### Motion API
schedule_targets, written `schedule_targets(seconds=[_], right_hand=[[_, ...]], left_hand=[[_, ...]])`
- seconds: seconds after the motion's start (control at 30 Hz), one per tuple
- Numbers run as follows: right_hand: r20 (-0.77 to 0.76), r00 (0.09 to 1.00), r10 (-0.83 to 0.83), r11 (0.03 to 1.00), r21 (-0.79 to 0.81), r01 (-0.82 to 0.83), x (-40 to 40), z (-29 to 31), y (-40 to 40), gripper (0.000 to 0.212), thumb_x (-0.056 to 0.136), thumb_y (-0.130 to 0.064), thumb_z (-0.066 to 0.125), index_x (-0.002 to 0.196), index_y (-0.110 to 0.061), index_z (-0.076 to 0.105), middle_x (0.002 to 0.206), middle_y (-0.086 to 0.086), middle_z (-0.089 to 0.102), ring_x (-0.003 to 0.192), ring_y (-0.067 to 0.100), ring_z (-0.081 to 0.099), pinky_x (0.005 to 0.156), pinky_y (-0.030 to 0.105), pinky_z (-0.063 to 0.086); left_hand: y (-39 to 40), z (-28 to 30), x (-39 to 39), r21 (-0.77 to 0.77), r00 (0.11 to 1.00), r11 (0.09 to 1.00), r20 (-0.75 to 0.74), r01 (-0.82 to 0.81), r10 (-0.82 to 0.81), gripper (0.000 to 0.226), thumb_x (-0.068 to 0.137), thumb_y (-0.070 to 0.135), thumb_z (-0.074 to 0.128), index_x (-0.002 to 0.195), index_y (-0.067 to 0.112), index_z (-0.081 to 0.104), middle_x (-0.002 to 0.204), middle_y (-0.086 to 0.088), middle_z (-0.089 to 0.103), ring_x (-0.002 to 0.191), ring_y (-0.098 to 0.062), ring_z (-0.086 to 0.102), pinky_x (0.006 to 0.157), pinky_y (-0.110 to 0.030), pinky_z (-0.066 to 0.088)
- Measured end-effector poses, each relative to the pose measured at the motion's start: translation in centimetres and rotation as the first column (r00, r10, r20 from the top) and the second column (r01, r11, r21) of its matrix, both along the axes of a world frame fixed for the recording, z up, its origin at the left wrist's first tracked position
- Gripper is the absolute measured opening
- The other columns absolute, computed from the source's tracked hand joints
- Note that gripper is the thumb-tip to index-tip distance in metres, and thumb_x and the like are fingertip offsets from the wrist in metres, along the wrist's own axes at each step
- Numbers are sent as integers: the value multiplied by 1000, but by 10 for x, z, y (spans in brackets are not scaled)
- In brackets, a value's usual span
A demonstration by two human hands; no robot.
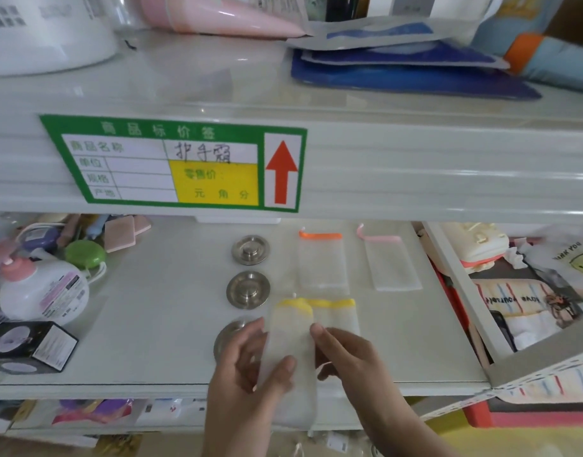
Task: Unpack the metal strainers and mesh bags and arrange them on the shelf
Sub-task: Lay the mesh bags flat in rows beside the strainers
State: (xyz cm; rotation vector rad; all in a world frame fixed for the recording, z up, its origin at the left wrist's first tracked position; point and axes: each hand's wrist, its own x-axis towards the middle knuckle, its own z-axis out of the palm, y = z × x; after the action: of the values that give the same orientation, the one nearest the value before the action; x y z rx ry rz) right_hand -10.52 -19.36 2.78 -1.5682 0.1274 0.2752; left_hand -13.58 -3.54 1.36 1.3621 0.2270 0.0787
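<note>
Three round metal strainers lie in a column on the white shelf (158, 324): the far one (250, 250), the middle one (248, 289), and a near one (229, 338) partly hidden behind my left hand (247, 367). A white mesh bag with an orange top (321, 262) and one with a pink top (387, 262) lie flat at the back. A mesh bag with a yellow top (341, 316) lies in front of them. My left hand pinches another yellow-topped mesh bag (290, 331) upright over the shelf's front edge. My right hand (346, 354) touches that bag's right edge with its fingertips.
A white pump bottle (42, 291), a green round case (85, 254), pink pads (120, 233) and a black box (33, 344) crowd the shelf's left. A price label (178, 163) sits on the upper shelf's front. Right of the shelf's side wall (461, 291) lie printed cloth items (527, 308).
</note>
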Motion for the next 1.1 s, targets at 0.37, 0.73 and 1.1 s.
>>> schedule_targets(seconds=[0.37,0.73,1.1], right_hand=[[-107,994,-4,878,476,55,7,18,-58,30,93,-10,59,110,15,55,109,35,70,86,40,73,76,42,61],[32,897,-440,736,-559,381,49,-45,-164,11,95,-23,64,95,-12,64,79,8,75,60,24,75,69,55,62],[252,963,94,216,-950,227,15,-65,-153,48,98,-43,47,140,-22,50,147,2,50,138,24,44,113,43,33]], left_hand=[[-36,-3,9,-313,944,936,-229,161,-239,85,45,19,86,125,24,59,115,-9,68,86,-15,72,67,-28,53],[-27,-27,5,-68,974,988,-169,139,-148,74,46,41,77,117,31,62,118,-5,65,93,-25,72,70,-31,53],[-49,-65,23,905,893,420,141,59,-428,47,88,36,48,132,21,55,137,3,59,123,-14,57,96,-35,52]])
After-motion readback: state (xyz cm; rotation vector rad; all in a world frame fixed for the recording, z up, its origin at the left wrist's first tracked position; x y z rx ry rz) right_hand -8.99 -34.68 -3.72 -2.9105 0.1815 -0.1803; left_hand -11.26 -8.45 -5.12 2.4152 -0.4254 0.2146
